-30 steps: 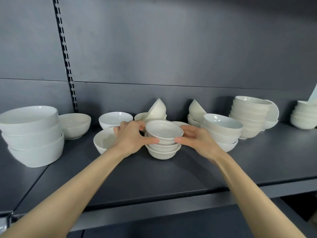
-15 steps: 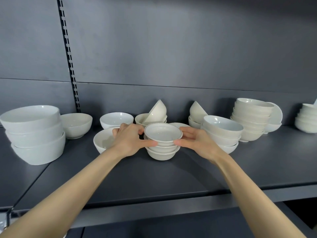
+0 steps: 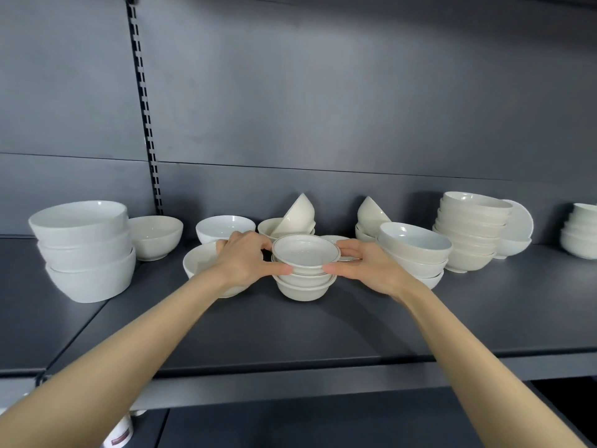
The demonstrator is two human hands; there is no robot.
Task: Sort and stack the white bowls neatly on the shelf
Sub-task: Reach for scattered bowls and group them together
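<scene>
A small stack of white rimmed bowls (image 3: 305, 282) stands in the middle of the dark grey shelf (image 3: 290, 331). The top bowl (image 3: 305, 252) sits level on it. My left hand (image 3: 242, 263) grips the top bowl's left side, thumb in front and fingers behind. My right hand (image 3: 368, 266) grips its right side the same way. A wider white bowl (image 3: 198, 260) lies partly hidden under my left hand.
Three large bowls (image 3: 85, 250) are stacked at the left beside a single bowl (image 3: 156, 236). Behind are a bowl (image 3: 224, 227) and tilted bowls (image 3: 298, 215) (image 3: 370, 215). Stacks stand at the right (image 3: 415, 253) (image 3: 471, 231) (image 3: 581, 231). A slotted upright (image 3: 145, 118) runs up the back wall.
The top bowl has sunk a little onto the stack between my hands. Both hands stay on its sides.
</scene>
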